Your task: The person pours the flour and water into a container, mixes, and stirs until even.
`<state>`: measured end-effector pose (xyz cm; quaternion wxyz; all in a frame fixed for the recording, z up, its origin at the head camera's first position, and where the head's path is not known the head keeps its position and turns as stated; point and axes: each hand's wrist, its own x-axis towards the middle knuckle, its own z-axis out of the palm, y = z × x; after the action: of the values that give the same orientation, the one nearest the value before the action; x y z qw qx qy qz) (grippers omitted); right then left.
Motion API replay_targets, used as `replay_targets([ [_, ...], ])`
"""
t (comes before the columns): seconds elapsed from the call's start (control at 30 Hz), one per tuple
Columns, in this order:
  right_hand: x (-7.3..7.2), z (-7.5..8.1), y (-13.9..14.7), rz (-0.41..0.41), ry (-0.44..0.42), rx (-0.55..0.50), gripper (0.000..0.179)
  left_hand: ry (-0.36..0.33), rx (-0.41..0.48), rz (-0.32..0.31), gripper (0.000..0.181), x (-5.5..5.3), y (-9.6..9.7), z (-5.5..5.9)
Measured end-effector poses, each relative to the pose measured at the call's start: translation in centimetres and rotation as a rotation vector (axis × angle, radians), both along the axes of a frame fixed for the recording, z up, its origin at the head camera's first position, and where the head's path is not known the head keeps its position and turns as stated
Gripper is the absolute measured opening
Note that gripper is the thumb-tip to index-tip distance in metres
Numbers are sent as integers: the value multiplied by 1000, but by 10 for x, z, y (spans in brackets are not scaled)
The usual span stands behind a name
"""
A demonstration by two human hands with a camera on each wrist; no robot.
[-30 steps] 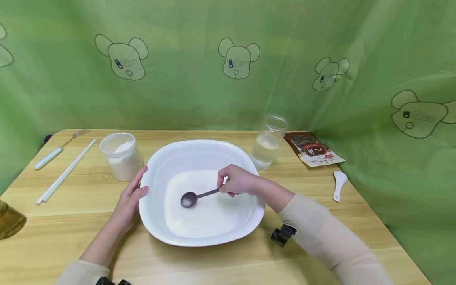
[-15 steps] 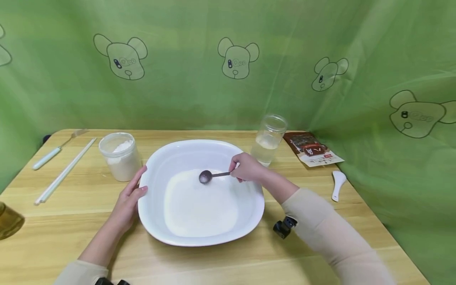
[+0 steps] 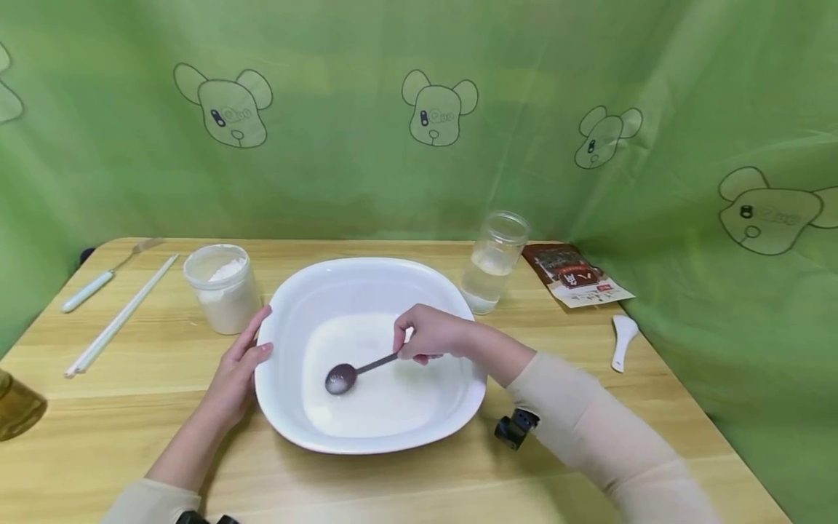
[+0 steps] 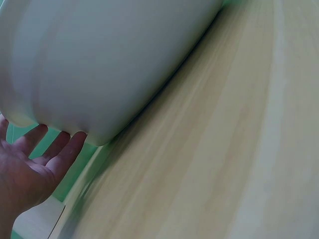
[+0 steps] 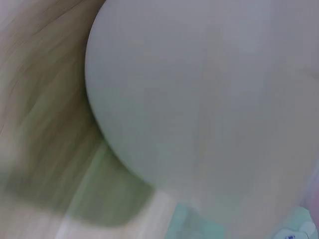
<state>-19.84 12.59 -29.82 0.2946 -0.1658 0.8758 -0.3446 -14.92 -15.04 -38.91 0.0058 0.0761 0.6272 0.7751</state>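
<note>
A white basin [image 3: 369, 445] stands in the middle of the table in the head view, its floor bright white; whether a layer of something covers it I cannot tell. My right hand [image 3: 428, 336] pinches the handle of a dark brown spoon [image 3: 342, 379] inside it. The spoon's bowl lies toward the basin's left front, with some whitish stuff in it. At the left side, my left hand [image 3: 238, 371] touches the basin with spread, fairly straight fingers. The left wrist view shows fingertips [image 4: 77, 142] against the outer wall. Only the basin's outside fills most of the right wrist view.
A jar of white powder [image 3: 225, 295] stands behind my left hand. Chopsticks [image 3: 121, 316] and a fork [image 3: 94, 286] lie farther left, near an amber container [image 3: 20, 407]. On the right are a jar of clear liquid [image 3: 491, 269], a brown-and-white packet [image 3: 572, 275] and a white spoon [image 3: 624, 342].
My right hand moved the brown spoon back and right, then returned it forward and left, slightly past its first position. My left hand and the basin have stayed put.
</note>
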Motion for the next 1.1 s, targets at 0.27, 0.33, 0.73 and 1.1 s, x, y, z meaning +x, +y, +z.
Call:
replay_targets([
  [0.27,0,15,38,-20,119,80,9,-9,-6,-2,50,0,0,1],
  [0.33,-3,18,43,-59,160,85,9,-8,-6,-1,50,0,-1,1],
  [0.73,-29,-5,20,-147,209,7,5,-17,8,-6,51,-1,0,0],
  [1.1,-13,-12,-9,127,72,-75,5,0,-1,-4,52,-1,-1,-1],
])
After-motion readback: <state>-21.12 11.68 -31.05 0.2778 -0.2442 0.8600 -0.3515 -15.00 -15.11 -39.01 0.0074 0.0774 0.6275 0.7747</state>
